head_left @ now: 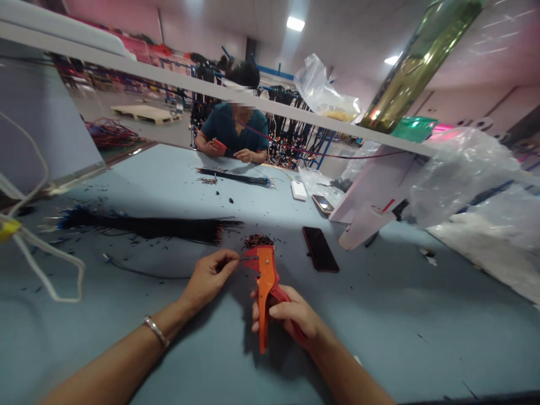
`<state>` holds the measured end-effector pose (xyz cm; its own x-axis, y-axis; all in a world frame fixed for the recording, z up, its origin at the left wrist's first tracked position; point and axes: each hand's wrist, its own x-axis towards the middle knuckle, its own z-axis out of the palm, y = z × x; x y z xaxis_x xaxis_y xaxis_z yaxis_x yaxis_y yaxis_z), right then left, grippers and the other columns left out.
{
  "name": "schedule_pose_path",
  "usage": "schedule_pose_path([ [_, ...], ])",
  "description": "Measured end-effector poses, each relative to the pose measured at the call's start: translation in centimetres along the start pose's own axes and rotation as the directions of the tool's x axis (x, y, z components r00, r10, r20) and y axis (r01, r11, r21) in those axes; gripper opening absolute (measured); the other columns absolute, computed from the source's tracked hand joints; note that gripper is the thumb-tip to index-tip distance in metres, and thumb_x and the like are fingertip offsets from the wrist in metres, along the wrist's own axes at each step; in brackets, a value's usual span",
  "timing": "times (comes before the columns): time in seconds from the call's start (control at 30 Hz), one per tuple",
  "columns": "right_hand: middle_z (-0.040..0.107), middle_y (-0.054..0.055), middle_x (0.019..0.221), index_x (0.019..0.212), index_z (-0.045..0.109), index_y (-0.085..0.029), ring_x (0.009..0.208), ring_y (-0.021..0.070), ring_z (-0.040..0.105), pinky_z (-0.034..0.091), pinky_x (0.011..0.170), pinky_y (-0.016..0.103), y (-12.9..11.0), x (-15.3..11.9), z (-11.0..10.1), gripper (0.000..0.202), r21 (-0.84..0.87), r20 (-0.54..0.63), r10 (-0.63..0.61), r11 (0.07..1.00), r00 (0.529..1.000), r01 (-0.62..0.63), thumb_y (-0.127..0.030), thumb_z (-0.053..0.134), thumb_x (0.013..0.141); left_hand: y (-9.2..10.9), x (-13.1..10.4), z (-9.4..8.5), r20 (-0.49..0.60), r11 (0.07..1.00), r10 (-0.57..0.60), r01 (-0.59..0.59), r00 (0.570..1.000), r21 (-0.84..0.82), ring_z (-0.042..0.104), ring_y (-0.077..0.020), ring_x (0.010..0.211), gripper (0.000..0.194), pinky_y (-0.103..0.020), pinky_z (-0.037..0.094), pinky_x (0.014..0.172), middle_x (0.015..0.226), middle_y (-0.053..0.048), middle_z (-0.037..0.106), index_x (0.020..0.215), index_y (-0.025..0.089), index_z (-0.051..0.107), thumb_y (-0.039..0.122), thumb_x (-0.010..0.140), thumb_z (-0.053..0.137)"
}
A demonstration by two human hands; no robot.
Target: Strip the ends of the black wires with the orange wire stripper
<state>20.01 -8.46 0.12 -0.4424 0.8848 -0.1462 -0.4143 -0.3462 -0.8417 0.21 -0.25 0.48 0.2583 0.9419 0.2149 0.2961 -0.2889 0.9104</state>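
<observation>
Wire stripper (pixel 266 275), orange-red, is near centre over the desk (pixel 400 326), head pointing far, handles near. Right hand (pixel 295 318) grips it, fingers wrapped round the handles; left hand (pixel 213 275) pinches a black wire (pixel 147 276) btwn thumb & index, its tip at the left side of the tool's head. To do this well: feed wire straight & square, seat it to the same depth each time, keep left fingertips clear of the jaws, then squeeze handles evenly in one go & check no strands are nicked. Pinching close to the tip helps, b/c thin wire prob. bends easily.

Just beyond the head, a pile of offcuts (pixel 258 241); far left of it, a big wire bundle (pixel 156 226); right, a dark phone (pixel 320 249). Across the desk a co-worker (pixel 234 129) holds a red tool (pixel 219 145).

Hard to tell: wire tip inside the head, so can't say how deep it sits or if the jaws bite. Wire's run under left palm is hidden; right palm too. Co-worker's tool is too small to ID.
</observation>
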Motion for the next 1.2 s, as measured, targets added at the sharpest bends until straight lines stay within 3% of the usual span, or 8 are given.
schedule_pose_path([
  [0.13, 0.068, 0.009, 0.081, 0.101, 0.061, -0.009, 0.068, 0.0215, 0.069, 0.052, 0.065, 0.034, -0.21, 0.01, -0.23, 0.039, -0.017, -0.003, 0.005, 1.000, 1.000, -0.005, -0.020, 0.068, 0.065, -0.12, -0.14, 0.00, 0.003, 1.000, 0.027, -0.027, 1.000, -0.005, 0.056, -0.0160, 0.070, 0.022, -0.025, 0.047, 0.068, 0.070, -0.001, 0.062, 0.077, 0.017, 0.063, 0.037, 0.080, 0.054],
  [0.5, 0.068, 0.009, 0.084, 0.102, 0.061, -0.010, 0.071, 0.0207, 0.068, 0.053, 0.066, 0.034, -0.12, 0.02, -0.46, 0.043, -0.104, 0.009, 0.013, 0.995, 1.000, -0.012, -0.024, 0.075, 0.063, 0.78, -0.38, -0.01, 0.008, 0.990, -0.005, 0.006, 1.000, -0.140, 0.051, -0.0131, 0.064, 0.020, -0.022, 0.044, 0.062, 0.066, 0.002, 0.056, 0.077, 0.017, 0.063, 0.036, 0.079, 0.058],
  [0.87, 0.068, 0.009, 0.083, 0.103, 0.061, -0.010, 0.070, 0.0207, 0.068, 0.053, 0.057, 0.028, -0.08, -0.02, -0.62, 0.043, -0.129, 0.006, 0.003, 0.992, 1.000, -0.002, -0.022, 0.074, 0.064, 0.22, -0.45, -0.02, 0.014, 0.993, 0.008, -0.006, 1.000, -0.116, 0.050, -0.0128, 0.063, 0.020, -0.022, 0.043, 0.061, 0.067, 0.001, 0.056, 0.078, 0.016, 0.063, 0.036, 0.080, 0.058],
  [1.2, 0.067, 0.007, 0.083, 0.103, 0.060, -0.011, 0.070, 0.0190, 0.067, 0.052, 0.058, 0.027, -0.55, -0.08, -0.75, 0.043, -0.168, 0.049, 0.001, 0.986, 0.999, 0.008, -0.024, 0.076, 0.064, 0.56, -0.43, -0.14, 0.026, 0.990, 0.030, -0.026, 0.999, -0.137, 0.053, -0.0134, 0.067, 0.021, -0.022, 0.044, 0.064, 0.069, 0.000, 0.059, 0.079, 0.015, 0.064, 0.035, 0.081, 0.058],
])
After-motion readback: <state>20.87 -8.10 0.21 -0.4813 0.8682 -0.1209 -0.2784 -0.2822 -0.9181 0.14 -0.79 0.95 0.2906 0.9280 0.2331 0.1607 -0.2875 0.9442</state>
